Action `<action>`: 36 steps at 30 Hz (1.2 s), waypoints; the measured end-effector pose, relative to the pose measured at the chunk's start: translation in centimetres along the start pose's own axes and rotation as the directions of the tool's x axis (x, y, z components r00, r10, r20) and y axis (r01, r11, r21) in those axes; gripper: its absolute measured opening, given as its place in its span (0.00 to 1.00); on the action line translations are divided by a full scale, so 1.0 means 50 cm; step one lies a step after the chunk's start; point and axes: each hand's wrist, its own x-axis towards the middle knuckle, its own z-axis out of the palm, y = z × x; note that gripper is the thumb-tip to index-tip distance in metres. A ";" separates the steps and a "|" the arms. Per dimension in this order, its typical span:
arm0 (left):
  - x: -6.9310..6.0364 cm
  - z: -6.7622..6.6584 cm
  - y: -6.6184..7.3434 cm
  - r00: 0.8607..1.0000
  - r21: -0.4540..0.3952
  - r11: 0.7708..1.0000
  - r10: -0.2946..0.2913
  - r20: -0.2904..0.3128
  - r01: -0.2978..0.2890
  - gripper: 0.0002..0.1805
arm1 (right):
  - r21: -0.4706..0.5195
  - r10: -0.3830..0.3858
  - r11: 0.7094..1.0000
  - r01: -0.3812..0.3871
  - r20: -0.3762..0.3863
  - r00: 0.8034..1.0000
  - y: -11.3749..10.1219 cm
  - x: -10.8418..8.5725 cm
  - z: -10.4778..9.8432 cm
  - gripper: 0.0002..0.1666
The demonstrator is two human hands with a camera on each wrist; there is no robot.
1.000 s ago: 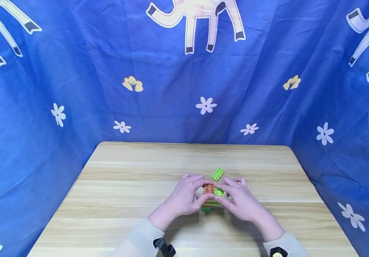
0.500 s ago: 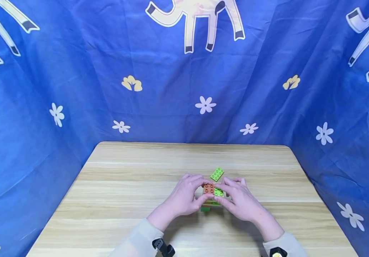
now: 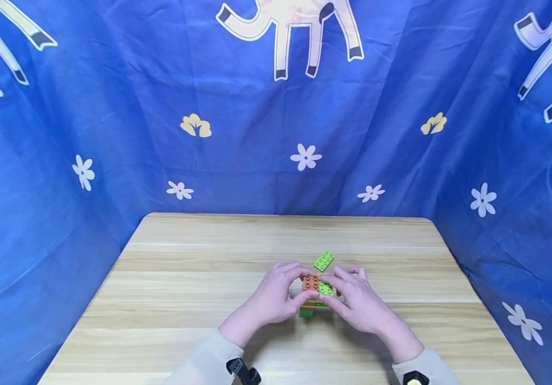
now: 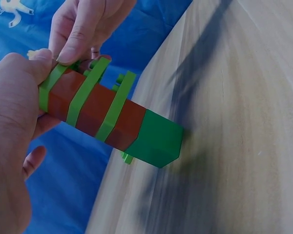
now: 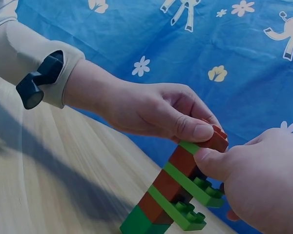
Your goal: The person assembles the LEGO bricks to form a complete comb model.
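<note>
A tower of toy building bricks [image 4: 93,107] stands on the table between both hands, with a dark green brick [image 4: 158,139] at its foot. Above that, brown bricks alternate with light green plates whose studded ends stick out sideways. My left hand [image 3: 276,295] grips the brown brick [image 3: 311,282] at the very top between thumb and fingers. From the other side, my right hand [image 3: 361,300] pinches the uppermost light green plate [image 3: 326,288], just beside that brick. Both thumbs nearly meet in the right wrist view, and the fingers hide part of the joint.
A loose light green eight-stud plate [image 3: 324,261] lies on the wooden table [image 3: 184,267] just behind the tower. Blue patterned cloth [image 3: 237,176] hangs around the back and sides of the table. Each sleeve carries a black wrist camera [image 3: 243,371].
</note>
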 end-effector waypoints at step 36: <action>-0.008 0.003 0.004 0.998 -0.051 0.996 -0.066 0.009 0.066 0.22 | 0.224 0.095 0.970 -0.090 -0.011 0.995 0.094 0.025 -0.013 0.20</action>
